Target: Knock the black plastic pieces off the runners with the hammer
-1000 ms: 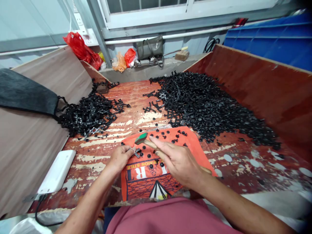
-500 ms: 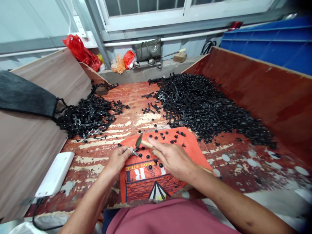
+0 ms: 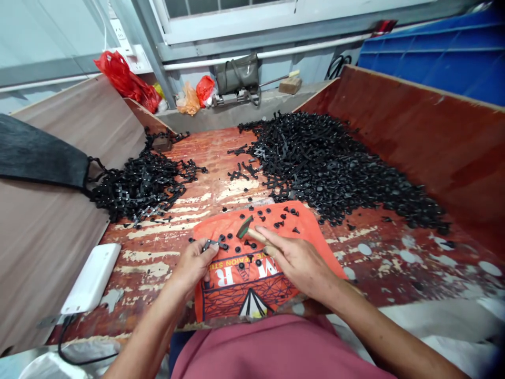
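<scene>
My right hand point(image 3: 298, 262) grips the wooden handle of a small hammer point(image 3: 245, 227), whose green head hovers over an orange printed cloth point(image 3: 252, 281). My left hand point(image 3: 193, 263) pinches a small black plastic frame piece point(image 3: 213, 244) at the cloth's left edge. Several loose black round caps point(image 3: 278, 221) lie scattered on the cloth. A large heap of black plastic parts point(image 3: 335, 173) spreads to the right and a smaller heap point(image 3: 138, 184) lies to the left.
The worn red board point(image 3: 221, 179) has raised plywood walls left and right. A white device with a cable point(image 3: 92, 276) lies at the near left. Red and orange bags point(image 3: 126, 79), a grey handbag point(image 3: 239, 73) and a blue crate point(image 3: 437, 58) stand beyond the far edge.
The hammer head has lifted off the piece and swung to the right. My left hand has shifted the black frame piece slightly on the cloth.
</scene>
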Available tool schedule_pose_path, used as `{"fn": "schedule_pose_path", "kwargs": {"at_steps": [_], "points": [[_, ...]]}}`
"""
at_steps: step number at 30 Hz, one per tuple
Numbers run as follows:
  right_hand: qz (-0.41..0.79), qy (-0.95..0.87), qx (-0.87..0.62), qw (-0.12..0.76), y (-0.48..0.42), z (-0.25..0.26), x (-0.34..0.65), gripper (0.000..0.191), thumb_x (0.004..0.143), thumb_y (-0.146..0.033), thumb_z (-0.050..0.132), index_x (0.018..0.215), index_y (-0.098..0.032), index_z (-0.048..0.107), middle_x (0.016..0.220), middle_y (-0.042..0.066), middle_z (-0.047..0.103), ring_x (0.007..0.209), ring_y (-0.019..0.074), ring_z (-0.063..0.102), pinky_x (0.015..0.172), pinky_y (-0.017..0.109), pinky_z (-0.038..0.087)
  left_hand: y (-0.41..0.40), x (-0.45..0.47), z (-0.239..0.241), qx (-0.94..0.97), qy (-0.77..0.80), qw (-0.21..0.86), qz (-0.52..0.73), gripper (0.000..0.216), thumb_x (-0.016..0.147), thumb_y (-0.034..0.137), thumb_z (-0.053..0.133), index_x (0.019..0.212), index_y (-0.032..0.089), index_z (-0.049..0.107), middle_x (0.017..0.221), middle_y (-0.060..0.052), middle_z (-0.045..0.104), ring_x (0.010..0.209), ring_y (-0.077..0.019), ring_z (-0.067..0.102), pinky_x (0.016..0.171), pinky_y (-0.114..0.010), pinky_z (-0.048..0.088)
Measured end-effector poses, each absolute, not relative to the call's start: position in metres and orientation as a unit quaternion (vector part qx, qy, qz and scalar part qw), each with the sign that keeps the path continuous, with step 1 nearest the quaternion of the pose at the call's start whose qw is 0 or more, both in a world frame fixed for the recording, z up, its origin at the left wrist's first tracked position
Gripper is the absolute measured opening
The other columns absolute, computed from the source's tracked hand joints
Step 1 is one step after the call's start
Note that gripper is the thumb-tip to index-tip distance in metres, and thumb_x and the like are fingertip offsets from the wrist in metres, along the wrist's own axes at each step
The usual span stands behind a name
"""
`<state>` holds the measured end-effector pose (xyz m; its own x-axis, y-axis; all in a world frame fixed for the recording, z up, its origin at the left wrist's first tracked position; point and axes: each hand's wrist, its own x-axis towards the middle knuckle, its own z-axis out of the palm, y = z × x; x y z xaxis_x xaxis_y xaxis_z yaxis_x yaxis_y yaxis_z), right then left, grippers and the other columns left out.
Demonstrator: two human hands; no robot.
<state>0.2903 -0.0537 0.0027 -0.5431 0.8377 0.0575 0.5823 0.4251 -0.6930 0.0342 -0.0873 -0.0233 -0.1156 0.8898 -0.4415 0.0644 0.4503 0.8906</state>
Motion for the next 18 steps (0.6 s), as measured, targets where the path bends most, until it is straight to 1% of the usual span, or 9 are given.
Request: {"fn": "schedule_pose_path", "kwargs": {"at_steps": [4,6,10,13,15,18], "points": [[0.296,-0.831,-0.434,0.183,-0.053,0.005,0.29,0.047,0.103,-0.026,0.04,0.146,-0.045,0.041,0.133,-0.006,0.064,0.101,0.0187,0.071,0.094,0.04,0.055,-0.086,0.034,-0.026,0.388,0.676,0.518,0.353,0.041,0.073,0.057,0.068,0.077,0.018,0.058,0.042,0.011,0.039,0.031,-0.0079,0.035,0.032,-0.021,0.027],[0.291,-0.838,-0.426,0.178,-0.053,0.009,0.289,0.047,0.103,-0.026,0.04,0.146,-0.045,0.041,0.132,-0.006,0.065,0.101,0.0184,0.071,0.092,0.038,0.056,-0.085,0.034,-0.026,0.392,0.686,0.507,0.345,0.041,0.072,0.057,0.068,0.076,0.018,0.058,0.042,0.01,0.04,0.031,-0.0082,0.035,0.032,-0.021,0.028],[0.274,-0.848,-0.42,0.171,-0.056,0.017,0.283,0.049,0.101,-0.024,0.044,0.147,-0.041,0.041,0.123,-0.003,0.071,0.098,0.0183,0.072,0.087,0.035,0.058,-0.086,0.033,-0.026,0.394,0.685,0.511,0.338,0.039,0.072,0.056,0.067,0.075,0.019,0.056,0.043,0.011,0.038,0.032,-0.0079,0.034,0.032,-0.021,0.03],[0.253,-0.856,-0.401,0.207,-0.059,0.02,0.275,0.052,0.102,-0.024,0.042,0.152,-0.034,0.035,0.125,0.001,0.07,0.102,0.0195,0.07,0.09,0.036,0.056,-0.086,0.032,-0.028,0.395,0.688,0.51,0.333,0.039,0.073,0.056,0.065,0.074,0.019,0.055,0.043,0.011,0.037,0.032,-0.0081,0.033,0.032,-0.021,0.029],[0.24,-0.863,-0.391,0.212,-0.06,0.017,0.27,0.052,0.103,-0.026,0.039,0.154,-0.03,0.032,0.126,0.004,0.069,0.105,0.0202,0.068,0.092,0.036,0.054,-0.087,0.032,-0.029,0.4,0.691,0.505,0.327,0.037,0.074,0.055,0.064,0.074,0.019,0.055,0.043,0.011,0.037,0.031,-0.0084,0.034,0.032,-0.021,0.029],[0.214,-0.88,-0.4,0.144,-0.06,0.012,0.266,0.049,0.102,-0.024,0.042,0.15,-0.033,0.039,0.112,0.003,0.074,0.095,0.0214,0.071,0.082,0.035,0.056,-0.086,0.031,-0.031,0.411,0.698,0.493,0.318,0.036,0.076,0.054,0.063,0.073,0.019,0.054,0.043,0.01,0.038,0.031,-0.009,0.035,0.032,-0.022,0.029]]}}
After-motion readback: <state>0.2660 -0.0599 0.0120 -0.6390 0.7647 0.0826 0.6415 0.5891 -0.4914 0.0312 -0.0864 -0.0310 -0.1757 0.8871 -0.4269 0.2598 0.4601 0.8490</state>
